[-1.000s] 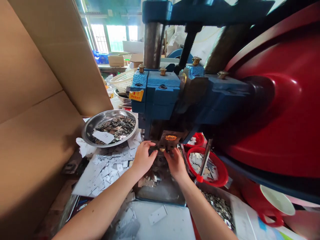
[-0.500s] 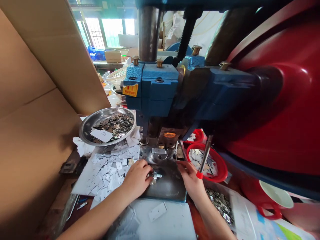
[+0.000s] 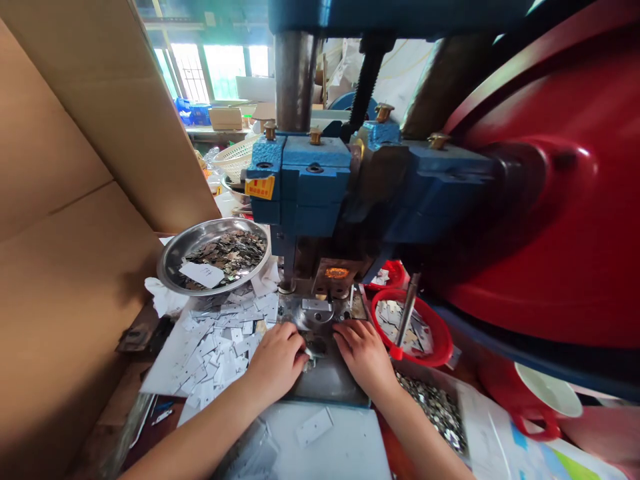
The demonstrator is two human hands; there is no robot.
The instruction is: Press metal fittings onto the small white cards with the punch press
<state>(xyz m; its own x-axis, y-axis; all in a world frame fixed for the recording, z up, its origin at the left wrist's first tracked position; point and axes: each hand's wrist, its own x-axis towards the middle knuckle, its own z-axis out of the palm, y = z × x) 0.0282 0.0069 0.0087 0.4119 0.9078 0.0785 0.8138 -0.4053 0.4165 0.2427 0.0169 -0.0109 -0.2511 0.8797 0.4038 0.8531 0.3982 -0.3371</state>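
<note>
On the dark metal plate [image 3: 337,387] of a blue press, my left hand [image 3: 277,360] is closed, thumb and fingers pinched on small metal pieces [image 3: 311,360]. Their exact shape is partly hidden by the fingers. Over the right side of the same plate lies my right hand [image 3: 364,355], fingers extended and slightly curved, with nothing visible in them. Its fingertips are close to the die [image 3: 320,315], where a flat metal plate [image 3: 317,305] sits under the press head [image 3: 334,275].
Flat metal blanks [image 3: 220,353] are heaped left of the press. Behind them stands a steel bowl [image 3: 167,257] of metal parts. To the right are a red basket [image 3: 443,343] with a rod leaning in it, a bin of small parts [image 3: 437,407] and a red mug [image 3: 510,393].
My right hand has moved left, further over the plate toward the die. My left hand stays near the same spot, still pinching the small metal pieces. The view has shifted slightly.
</note>
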